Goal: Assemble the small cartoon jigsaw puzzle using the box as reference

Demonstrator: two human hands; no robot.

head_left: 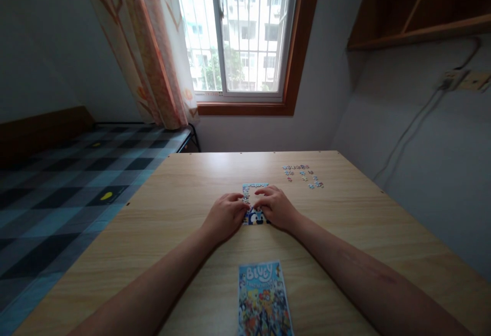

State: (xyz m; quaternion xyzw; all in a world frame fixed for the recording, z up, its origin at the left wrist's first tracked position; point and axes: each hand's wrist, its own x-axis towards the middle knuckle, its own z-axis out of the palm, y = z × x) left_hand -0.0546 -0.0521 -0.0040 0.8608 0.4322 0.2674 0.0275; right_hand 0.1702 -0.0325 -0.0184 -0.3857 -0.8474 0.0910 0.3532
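Note:
A partly assembled jigsaw puzzle (pixel 256 218) lies flat on the table, with a pale blue top edge, a dark blue cartoon face along the bottom and a bare gap inside. My left hand (pixel 227 213) rests at its left edge, fingers stretched over the border pieces. Over the right edge lies my right hand (pixel 279 208), its fingers bent slightly apart and reaching into the gap. Both sets of fingertips nearly meet near the lower middle. Any small piece beneath them is hidden. Loose puzzle pieces (pixel 303 173) lie beyond my right hand.
A Bluey picture sheet (pixel 264 300) lies nearer me on the wooden table (pixel 184 274). To the left is a bed with a checked cover (pixel 126 187). A curtain (pixel 153 44) hangs beside the window. A shelf (pixel 418 31) and a cable (pixel 402 131) are on the right wall.

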